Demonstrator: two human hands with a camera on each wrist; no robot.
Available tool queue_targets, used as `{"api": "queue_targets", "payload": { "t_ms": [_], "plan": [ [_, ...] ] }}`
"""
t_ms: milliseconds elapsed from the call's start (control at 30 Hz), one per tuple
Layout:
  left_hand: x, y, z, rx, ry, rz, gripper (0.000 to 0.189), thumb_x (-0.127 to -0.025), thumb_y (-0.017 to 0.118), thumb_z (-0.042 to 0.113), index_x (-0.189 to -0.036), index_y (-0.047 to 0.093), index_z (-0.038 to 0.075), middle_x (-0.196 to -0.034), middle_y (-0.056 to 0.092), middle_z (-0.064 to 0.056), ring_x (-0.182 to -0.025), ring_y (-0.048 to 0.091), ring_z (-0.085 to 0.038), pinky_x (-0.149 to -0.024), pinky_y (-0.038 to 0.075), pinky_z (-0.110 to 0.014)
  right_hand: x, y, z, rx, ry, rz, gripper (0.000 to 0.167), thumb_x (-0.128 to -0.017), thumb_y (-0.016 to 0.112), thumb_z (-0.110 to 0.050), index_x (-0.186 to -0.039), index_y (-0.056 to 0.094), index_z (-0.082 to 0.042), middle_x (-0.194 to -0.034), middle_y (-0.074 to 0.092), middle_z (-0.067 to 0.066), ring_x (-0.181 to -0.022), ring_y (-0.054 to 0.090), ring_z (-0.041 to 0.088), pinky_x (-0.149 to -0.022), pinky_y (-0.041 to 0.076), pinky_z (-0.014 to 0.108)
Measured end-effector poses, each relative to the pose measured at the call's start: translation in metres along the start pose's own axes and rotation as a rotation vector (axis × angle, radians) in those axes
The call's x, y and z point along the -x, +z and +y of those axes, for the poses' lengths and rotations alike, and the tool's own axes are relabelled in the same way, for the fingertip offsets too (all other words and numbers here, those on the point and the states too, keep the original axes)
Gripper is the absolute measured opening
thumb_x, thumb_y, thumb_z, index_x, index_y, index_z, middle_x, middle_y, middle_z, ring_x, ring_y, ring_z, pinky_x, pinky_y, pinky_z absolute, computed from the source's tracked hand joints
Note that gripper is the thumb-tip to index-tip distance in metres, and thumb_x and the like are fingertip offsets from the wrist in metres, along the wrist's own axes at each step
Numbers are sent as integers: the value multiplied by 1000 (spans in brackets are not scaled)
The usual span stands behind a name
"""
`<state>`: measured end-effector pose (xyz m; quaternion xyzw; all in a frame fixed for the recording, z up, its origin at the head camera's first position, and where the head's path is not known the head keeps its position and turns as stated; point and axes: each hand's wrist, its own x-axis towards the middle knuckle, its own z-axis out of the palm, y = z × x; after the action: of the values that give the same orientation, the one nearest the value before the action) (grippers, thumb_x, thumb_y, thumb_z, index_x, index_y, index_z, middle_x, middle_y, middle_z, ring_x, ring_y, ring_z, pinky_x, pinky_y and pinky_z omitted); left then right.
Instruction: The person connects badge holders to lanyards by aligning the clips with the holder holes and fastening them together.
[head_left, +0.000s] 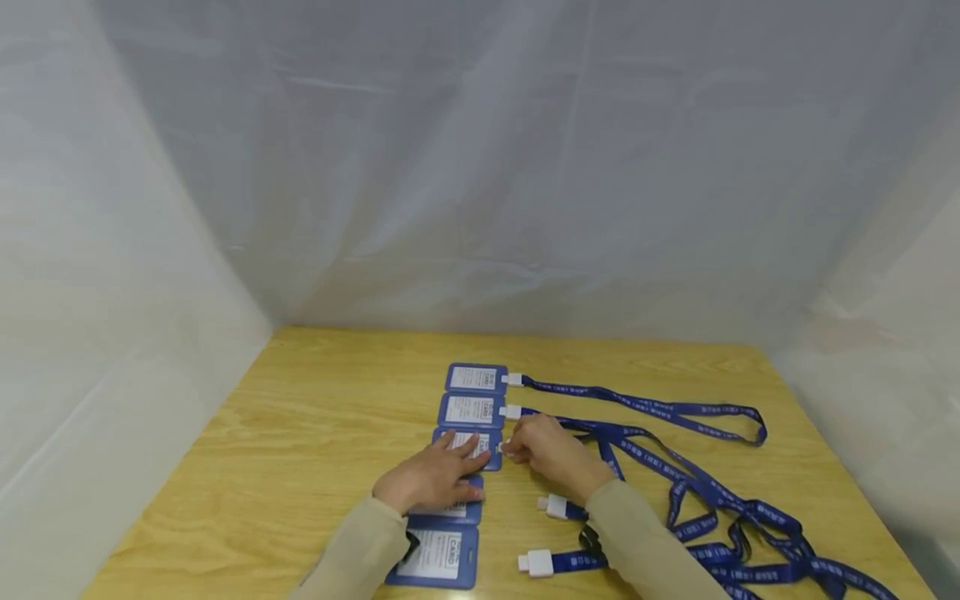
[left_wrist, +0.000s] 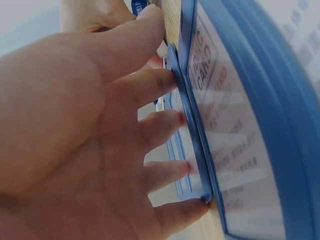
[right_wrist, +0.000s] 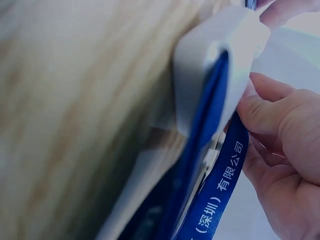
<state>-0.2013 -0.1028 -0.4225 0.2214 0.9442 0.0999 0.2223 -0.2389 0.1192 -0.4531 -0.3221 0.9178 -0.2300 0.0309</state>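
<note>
**Third badge holder pinned flat, clip held at its edge**

Left hand (head_left: pixel 431 477) lies palm down, fingers (left_wrist: pixel 150 85) straight and spread, pressing the third badge holder (head_left: pixel 480 446) against the bench (head_left: pixel 315 417). The flat press probably keeps the holder from sliding while something is worked at its short edge. The left wrist view confirms fingertips resting on the blue frame, not curled round it.

Right hand (head_left: pixel 551 454) sits just right of those fingertips, its fingers pinched on a white lanyard clip (right_wrist: pixel 220 65) with the blue printed strap (right_wrist: pixel 225 180) running back under the palm. The clip meets the holder's right edge; whether it is latched, I cannot tell.

Surroundings:
- Two holders beyond the fingertips, far holder (head_left: pixel 476 377) and second holder (head_left: pixel 471 409), each with a white clip and strap attached, laid in a column.
- Two holders nearer the wrist: one (head_left: pixel 457 510) mostly under the left palm, one (head_left: pixel 437 557) beside the left sleeve, no straps on them.
- Two loose clips, (head_left: pixel 555 506) and (head_left: pixel 536 563), lie by the right forearm, apart from any holder.
- Tangled lanyard straps (head_left: pixel 720 500) pile to the right of the right hand; loops overlap and could snag the strap in hand.
</note>
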Motion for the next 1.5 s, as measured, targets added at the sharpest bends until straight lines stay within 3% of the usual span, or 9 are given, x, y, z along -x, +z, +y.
{"api": "queue_targets", "payload": {
  "t_ms": [267,600,800,1067,1500],
  "plan": [
    [-4,7,3,10,11,-7,65,-100,50,58,-156,40,27,-168,24,0,-155,15,-41,-122,22,-63,2,3,2,12,-8,13,25,-94,65,4,-107,80,-12,-100,74,-2,-97,69,12,-87,59,24],
    [-6,2,5,-4,6,-27,67,-101,48,58,-158,37,26,-169,22,0,-155,13,-39,-123,18,-63,-2,0,2,50,-33,7,23,-97,65,-1,-109,80,-13,-102,74,-2,-98,68,11,-90,59,27],
    [-11,-2,6,-12,-3,-37,67,-100,49,58,-158,36,27,-169,22,1,-156,14,-38,-123,20,-63,-6,1,2,66,-17,6,21,-95,67,-1,-108,80,-12,-102,74,-1,-99,68,13,-90,60,30],
    [-10,-2,5,7,-8,-44,65,-101,50,55,-157,37,26,-168,23,2,-156,14,-35,-123,19,-63,-9,5,4,69,-66,-6,23,-93,69,0,-110,79,-12,-99,74,-2,-93,67,11,-86,60,27],
    [-9,-2,7,-19,-11,-13,63,-101,50,55,-156,41,26,-167,29,2,-155,20,-36,-120,27,-62,-3,3,0,40,-27,-2,20,-97,67,-7,-112,79,-13,-99,73,-5,-97,68,11,-91,59,30]
  ]
}}
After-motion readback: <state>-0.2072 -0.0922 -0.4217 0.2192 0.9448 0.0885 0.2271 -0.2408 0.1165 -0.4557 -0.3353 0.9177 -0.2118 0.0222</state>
